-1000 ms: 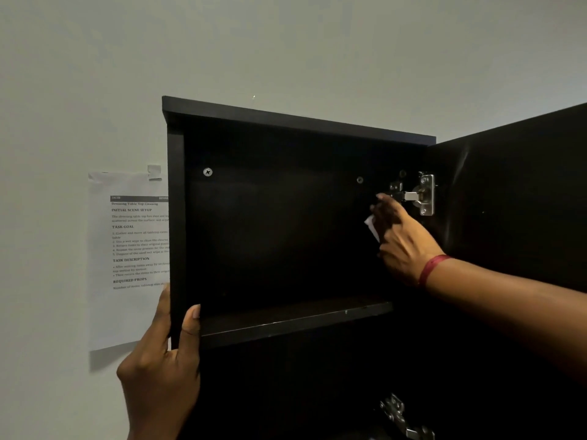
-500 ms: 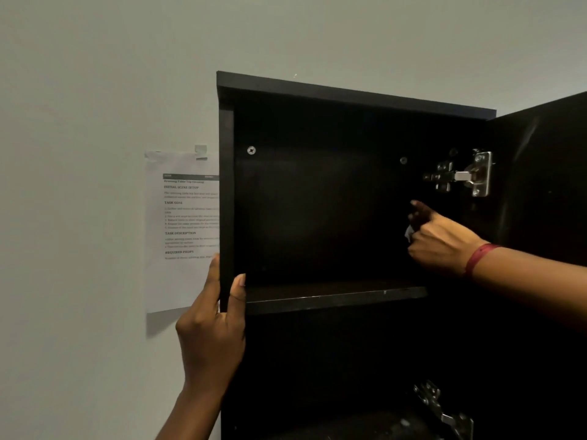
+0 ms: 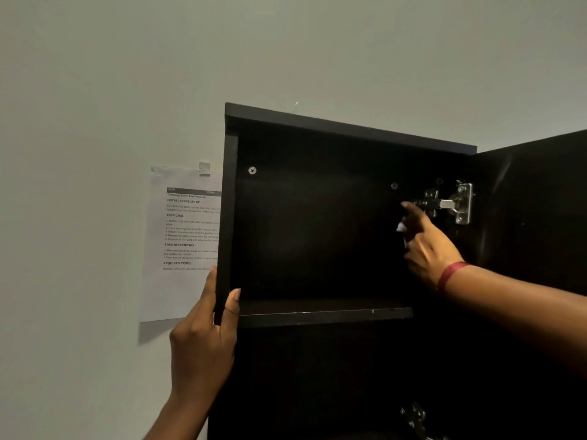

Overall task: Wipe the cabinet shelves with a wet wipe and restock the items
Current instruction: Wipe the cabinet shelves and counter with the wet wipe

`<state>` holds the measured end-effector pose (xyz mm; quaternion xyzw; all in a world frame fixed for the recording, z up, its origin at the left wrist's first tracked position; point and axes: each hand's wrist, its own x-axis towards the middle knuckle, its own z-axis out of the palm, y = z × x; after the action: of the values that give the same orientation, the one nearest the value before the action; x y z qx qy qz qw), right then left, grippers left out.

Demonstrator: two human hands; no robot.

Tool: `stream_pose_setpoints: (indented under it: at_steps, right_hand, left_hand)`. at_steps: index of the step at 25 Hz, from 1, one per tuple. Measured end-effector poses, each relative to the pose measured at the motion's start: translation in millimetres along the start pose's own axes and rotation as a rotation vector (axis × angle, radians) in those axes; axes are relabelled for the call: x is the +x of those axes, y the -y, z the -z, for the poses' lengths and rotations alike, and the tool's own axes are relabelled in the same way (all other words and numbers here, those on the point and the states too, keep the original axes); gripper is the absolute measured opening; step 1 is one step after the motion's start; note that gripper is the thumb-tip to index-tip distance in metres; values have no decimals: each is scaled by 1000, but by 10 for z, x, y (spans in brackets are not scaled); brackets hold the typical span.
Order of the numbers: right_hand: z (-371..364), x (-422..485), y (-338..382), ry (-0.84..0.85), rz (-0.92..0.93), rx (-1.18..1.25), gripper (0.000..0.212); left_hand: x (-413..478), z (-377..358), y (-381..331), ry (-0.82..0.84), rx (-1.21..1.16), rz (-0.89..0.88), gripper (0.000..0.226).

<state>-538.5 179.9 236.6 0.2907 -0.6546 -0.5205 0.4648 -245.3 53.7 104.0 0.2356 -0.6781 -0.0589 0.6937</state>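
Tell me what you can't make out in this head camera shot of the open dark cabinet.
Head view only:
- The white wet wipe: mostly hidden inside the right hand.
- The white printed sheet on the wall: right edge behind the dark cabinet side panel; small print unreadable.
- The space under the dark shelf: too dark.
- The lower metal hinge: cut off by bottom edge.

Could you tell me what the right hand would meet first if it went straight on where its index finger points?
The right hand would probably meet the cabinet's back panel near the small screw left of the hinge, though depth is unclear.
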Motion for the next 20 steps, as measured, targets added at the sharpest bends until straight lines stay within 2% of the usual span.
stream_pose_setpoints:
  at_steps: [3,8,12,18,20]
  right_hand:
    - [122,-75,-232,2,-46,-206,65]
    - [260,34,-302,19,-143,-322,66]
    - [210,258,-512,58,-188,-179,56]
    - [58,257,-559,-121,-266,-82,54]
    - [106,101,-664,-170,-347,-66,45]
  left_hand:
    - [-11,-16,1,-9,3,10,57]
    - [-30,-51,33,-39,-13,21,54]
    - [-24,-52,45,-20,-4,6,53]
    - [-20,-21,-2,-7,2,18,58]
    - [-24,-24,-15,-23,6,14,58]
